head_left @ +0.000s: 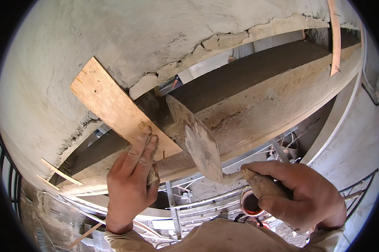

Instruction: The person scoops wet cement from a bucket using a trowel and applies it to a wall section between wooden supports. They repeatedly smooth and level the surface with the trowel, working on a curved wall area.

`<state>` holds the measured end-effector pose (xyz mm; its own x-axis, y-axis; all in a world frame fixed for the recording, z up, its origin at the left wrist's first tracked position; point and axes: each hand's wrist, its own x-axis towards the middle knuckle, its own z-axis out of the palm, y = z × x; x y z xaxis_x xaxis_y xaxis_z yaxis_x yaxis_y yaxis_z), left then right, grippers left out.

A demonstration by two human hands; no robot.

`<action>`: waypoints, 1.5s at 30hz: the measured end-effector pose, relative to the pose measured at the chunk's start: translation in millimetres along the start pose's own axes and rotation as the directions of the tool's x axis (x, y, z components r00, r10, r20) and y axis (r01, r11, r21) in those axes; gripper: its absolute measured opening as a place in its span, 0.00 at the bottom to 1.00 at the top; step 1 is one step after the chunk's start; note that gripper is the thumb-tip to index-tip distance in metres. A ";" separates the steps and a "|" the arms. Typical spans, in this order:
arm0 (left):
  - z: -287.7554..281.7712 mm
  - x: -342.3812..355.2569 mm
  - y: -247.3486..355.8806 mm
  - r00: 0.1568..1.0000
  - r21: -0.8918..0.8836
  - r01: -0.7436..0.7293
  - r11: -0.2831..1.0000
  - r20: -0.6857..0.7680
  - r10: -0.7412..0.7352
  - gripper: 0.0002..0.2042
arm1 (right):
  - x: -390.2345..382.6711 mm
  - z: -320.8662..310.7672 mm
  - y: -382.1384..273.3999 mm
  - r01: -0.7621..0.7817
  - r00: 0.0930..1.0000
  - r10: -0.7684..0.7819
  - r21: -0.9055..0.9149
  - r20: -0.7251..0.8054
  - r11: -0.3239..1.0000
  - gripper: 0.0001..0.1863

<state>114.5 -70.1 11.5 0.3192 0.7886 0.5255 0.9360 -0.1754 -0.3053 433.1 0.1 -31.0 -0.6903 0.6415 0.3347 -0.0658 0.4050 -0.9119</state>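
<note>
Trowel (200, 145) first: where is it?

In front of me, just right of the wooden board (118, 101). Its blade tilts up and to the left, smeared grey; I can't tell whether the tip touches anything.

And your hands?

My right hand (305, 195) is wrapped around the trowel's handle. My left hand (132, 176) reaches to the board's lower end, two fingers stretched out over it, the thumb close in beside them. Something grey is at the thumb, but I can't tell if I'm gripping anything there.

How does the board lie?

Slantwise across a long gap, its upper end on the plastered wall (84, 33), its lower end at the pale ledge (256, 105). Nails stick out of it. The plaster's edge along the gap is ragged and cracked.

Anything farther out?

A narrow wooden strip (335, 38) crosses the gap at far right, thin slats (62, 171) sit at far left, and a red-rimmed bucket (242, 203) stands below.
</note>
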 end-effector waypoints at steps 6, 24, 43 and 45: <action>15.0 -3.5 -6.8 0.999 -0.035 0.019 0.999 -0.032 -0.020 0.37 | 32.2 -5.8 -41.2 -0.409 0.911 0.379 0.244 0.162 0.879 0.26; 17.9 -5.9 -14.4 1.000 -0.024 -0.014 1.000 -0.023 0.013 0.20 | 55.0 20.8 -86.0 -0.163 0.943 0.267 -0.425 0.199 0.890 0.30; 64.5 -111.8 -19.7 0.524 -0.601 0.628 0.494 0.796 0.303 0.16 | -207.8 88.0 319.9 -0.677 0.657 0.748 0.508 0.094 0.531 0.22; 133.0 -170.2 -10.4 0.216 -0.217 0.793 0.569 0.974 0.070 0.18 | -226.7 147.8 417.0 -0.651 0.554 0.831 0.650 0.055 0.391 0.09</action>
<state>30.6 -124.2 -180.4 -0.0106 0.7319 -0.6813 0.8183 0.3979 0.4148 455.7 -72.7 -522.3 -0.4766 0.6557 -0.5857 -0.0445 -0.6833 -0.7288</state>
